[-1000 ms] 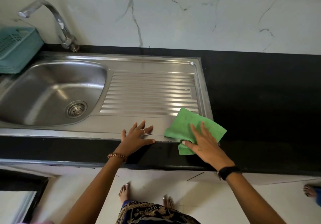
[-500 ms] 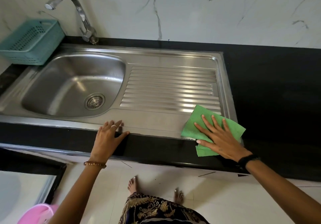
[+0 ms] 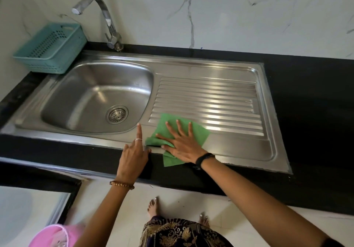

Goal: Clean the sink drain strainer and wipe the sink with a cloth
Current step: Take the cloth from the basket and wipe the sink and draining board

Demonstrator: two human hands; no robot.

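Green cloth (image 3: pixel 193 133) spread flat on the steel sink (image 3: pixel 239 151), on the front ledge where the ribbed drainboard (image 3: pixel 206 101) ends, just right of the basin; one crumpled corner bunched at the left, a lower corner hanging over the front rim onto the black counter edge. Pressed flat by the right hand (image 3: pixel 183 145), palm down, fingers straight and spread across the fabric, thumb stretched left along the bunched fold; not curled around it. Dark band at that wrist. Just beside, to the left, the left hand (image 3: pixel 134 154), resting at the sink's front rim, one finger with a ring stretched forward toward the basin, the others folded under, holding nothing; thumb close to the cloth's crumpled corner, whether touching cannot be told. Beaded bracelet at that wrist. Drain strainer (image 3: pixel 117 114) seated in the basin floor, near the basin's front right, well apart from the cloth. Curved chrome faucet (image 3: pixel 107 18) rising from behind the basin, spout reaching left. Teal perforated basket (image 3: pixel 51 47) at the far left corner, beside the faucet against the marble wall. Black countertop (image 3: pixel 310 97) stretching right of the drainboard. Below the counter edge, bare feet on pale floor tile, patterned dark garment, and a pink object (image 3: pixel 55 235) at the lower left, blurred.
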